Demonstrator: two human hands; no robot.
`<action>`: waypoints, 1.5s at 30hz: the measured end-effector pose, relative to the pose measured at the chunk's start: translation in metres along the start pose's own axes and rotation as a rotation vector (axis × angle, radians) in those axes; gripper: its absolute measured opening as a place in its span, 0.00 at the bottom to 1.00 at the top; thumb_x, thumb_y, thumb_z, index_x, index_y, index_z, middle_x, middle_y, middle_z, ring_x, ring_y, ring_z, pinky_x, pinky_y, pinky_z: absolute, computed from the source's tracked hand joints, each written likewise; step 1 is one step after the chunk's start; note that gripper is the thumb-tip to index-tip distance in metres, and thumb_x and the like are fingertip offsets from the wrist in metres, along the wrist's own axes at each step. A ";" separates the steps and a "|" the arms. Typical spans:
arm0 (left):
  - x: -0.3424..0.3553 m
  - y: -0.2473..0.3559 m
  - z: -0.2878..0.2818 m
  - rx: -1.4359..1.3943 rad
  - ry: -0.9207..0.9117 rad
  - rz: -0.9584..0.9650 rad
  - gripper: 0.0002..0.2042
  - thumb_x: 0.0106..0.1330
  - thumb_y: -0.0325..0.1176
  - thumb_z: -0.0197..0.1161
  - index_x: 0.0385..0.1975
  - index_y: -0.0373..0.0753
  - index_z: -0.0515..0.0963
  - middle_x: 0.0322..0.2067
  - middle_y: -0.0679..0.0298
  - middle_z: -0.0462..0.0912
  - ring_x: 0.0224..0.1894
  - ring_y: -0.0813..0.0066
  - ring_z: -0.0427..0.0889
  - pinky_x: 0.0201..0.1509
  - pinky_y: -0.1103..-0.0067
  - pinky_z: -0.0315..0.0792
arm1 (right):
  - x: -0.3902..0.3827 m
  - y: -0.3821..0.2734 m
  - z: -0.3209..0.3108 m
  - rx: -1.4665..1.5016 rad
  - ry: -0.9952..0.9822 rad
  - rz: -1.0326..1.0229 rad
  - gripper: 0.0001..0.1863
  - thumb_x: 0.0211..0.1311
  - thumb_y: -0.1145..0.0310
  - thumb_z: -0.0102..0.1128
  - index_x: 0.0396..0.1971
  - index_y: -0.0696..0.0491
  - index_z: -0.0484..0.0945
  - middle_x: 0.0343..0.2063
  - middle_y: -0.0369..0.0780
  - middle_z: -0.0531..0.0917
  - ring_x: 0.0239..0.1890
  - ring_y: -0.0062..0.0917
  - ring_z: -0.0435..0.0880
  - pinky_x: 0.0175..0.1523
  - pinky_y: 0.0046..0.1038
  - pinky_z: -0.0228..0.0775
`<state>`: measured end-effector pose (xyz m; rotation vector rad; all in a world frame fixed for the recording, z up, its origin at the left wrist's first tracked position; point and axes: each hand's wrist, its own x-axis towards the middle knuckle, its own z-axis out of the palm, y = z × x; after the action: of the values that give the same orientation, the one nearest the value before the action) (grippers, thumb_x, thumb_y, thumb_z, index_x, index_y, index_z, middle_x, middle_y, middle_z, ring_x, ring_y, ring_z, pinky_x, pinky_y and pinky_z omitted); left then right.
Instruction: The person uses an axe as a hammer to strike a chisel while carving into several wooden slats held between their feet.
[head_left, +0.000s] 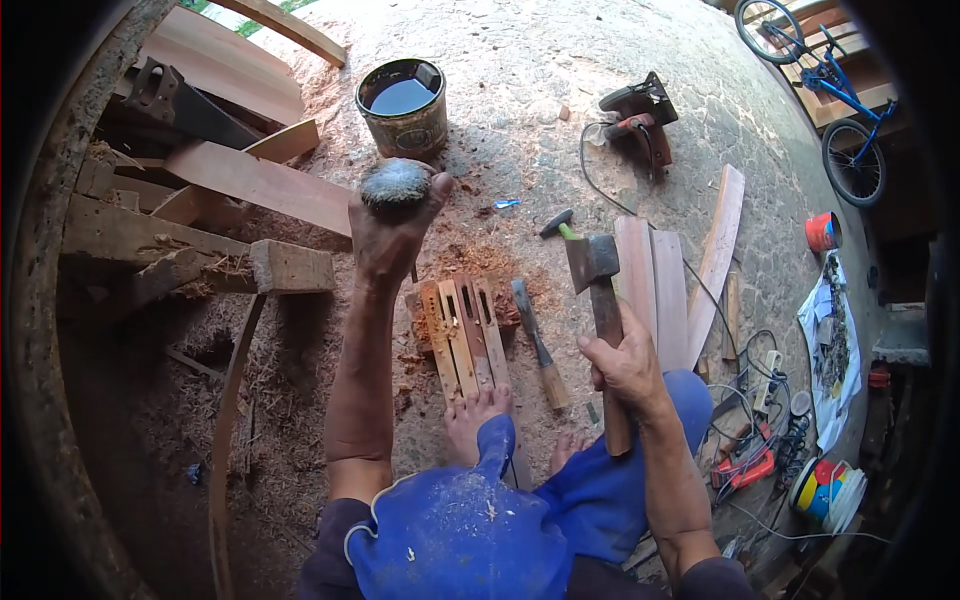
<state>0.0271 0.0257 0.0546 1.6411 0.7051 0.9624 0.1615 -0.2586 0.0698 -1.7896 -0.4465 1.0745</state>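
My left hand [385, 235] is raised, closed round an upright tool [397, 178] with a battered round top; a thin shaft shows just below the fist. My right hand [625, 365] grips the wooden handle of a heavy steel-headed hammer [594, 262]. Between them, several slotted wooden pieces [465, 330] lie side by side among shavings, with my bare foot [473, 420] on their near end. A chisel [538, 345] lies to their right, and a small green-handled hammer [560, 224] lies beyond it.
Beyond stand a bucket of dark liquid [401, 110] and a corded power tool [643, 135]. Planks and a handsaw [170, 100] crowd the left. At right are curved boards [715, 260], tangled cables [750, 400], tins [822, 231] and a blue bicycle [840, 90].
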 end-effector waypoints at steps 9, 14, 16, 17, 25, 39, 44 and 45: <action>-0.071 -0.008 0.005 0.155 0.072 0.309 0.08 0.65 0.28 0.72 0.32 0.37 0.77 0.27 0.69 0.79 0.28 0.84 0.76 0.32 0.81 0.74 | -0.003 0.008 0.004 -0.165 -0.093 -0.129 0.33 0.59 0.68 0.67 0.64 0.59 0.69 0.33 0.38 0.82 0.28 0.18 0.79 0.32 0.25 0.74; -0.080 -0.025 -0.001 0.265 0.133 0.336 0.06 0.65 0.25 0.69 0.33 0.36 0.76 0.24 0.71 0.78 0.23 0.84 0.74 0.27 0.82 0.72 | -0.006 0.016 0.003 -0.166 -0.145 -0.181 0.39 0.62 0.70 0.65 0.72 0.56 0.59 0.25 0.33 0.76 0.17 0.15 0.73 0.21 0.23 0.65; -0.083 -0.040 -0.006 0.371 0.120 0.336 0.06 0.65 0.24 0.68 0.34 0.35 0.76 0.23 0.71 0.77 0.23 0.83 0.74 0.27 0.81 0.72 | -0.010 0.010 0.005 -0.155 -0.149 -0.121 0.40 0.62 0.69 0.66 0.73 0.56 0.59 0.25 0.33 0.76 0.17 0.15 0.73 0.21 0.23 0.65; -0.080 -0.042 -0.008 0.409 0.103 0.325 0.05 0.66 0.24 0.67 0.34 0.35 0.76 0.23 0.71 0.77 0.22 0.83 0.74 0.27 0.81 0.73 | -0.010 0.011 0.004 -0.165 -0.130 -0.143 0.38 0.61 0.69 0.66 0.70 0.57 0.62 0.30 0.36 0.78 0.25 0.18 0.76 0.30 0.25 0.69; -0.100 -0.032 -0.014 0.025 0.179 0.227 0.07 0.59 0.25 0.71 0.29 0.36 0.77 0.26 0.63 0.82 0.26 0.73 0.80 0.35 0.74 0.76 | -0.007 0.031 -0.001 -0.421 -0.001 -0.640 0.37 0.59 0.71 0.65 0.68 0.60 0.64 0.48 0.50 0.84 0.42 0.34 0.87 0.51 0.34 0.79; -0.123 -0.100 0.016 -0.164 -0.164 0.021 0.13 0.70 0.32 0.66 0.51 0.35 0.79 0.45 0.62 0.83 0.47 0.73 0.83 0.52 0.76 0.79 | -0.029 -0.032 0.046 -1.082 0.072 -1.100 0.30 0.63 0.68 0.63 0.64 0.51 0.63 0.27 0.43 0.78 0.25 0.37 0.85 0.26 0.37 0.77; -0.111 -0.081 -0.005 -0.060 -0.260 0.144 0.13 0.68 0.34 0.67 0.49 0.37 0.81 0.42 0.62 0.84 0.44 0.73 0.83 0.50 0.74 0.79 | -0.019 -0.025 0.049 -1.089 -0.042 -1.004 0.26 0.62 0.72 0.59 0.60 0.50 0.64 0.28 0.45 0.79 0.27 0.41 0.86 0.27 0.40 0.79; -0.106 -0.091 -0.019 0.023 -0.286 0.151 0.14 0.69 0.36 0.66 0.50 0.38 0.80 0.44 0.62 0.84 0.44 0.71 0.83 0.51 0.73 0.78 | -0.023 -0.030 0.052 -1.060 -0.053 -1.033 0.26 0.62 0.72 0.59 0.60 0.50 0.64 0.28 0.45 0.79 0.27 0.41 0.86 0.27 0.39 0.79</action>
<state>-0.0402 -0.0285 -0.0568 1.8266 0.4045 0.8037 0.1111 -0.2323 0.0988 -1.8909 -1.9665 0.0775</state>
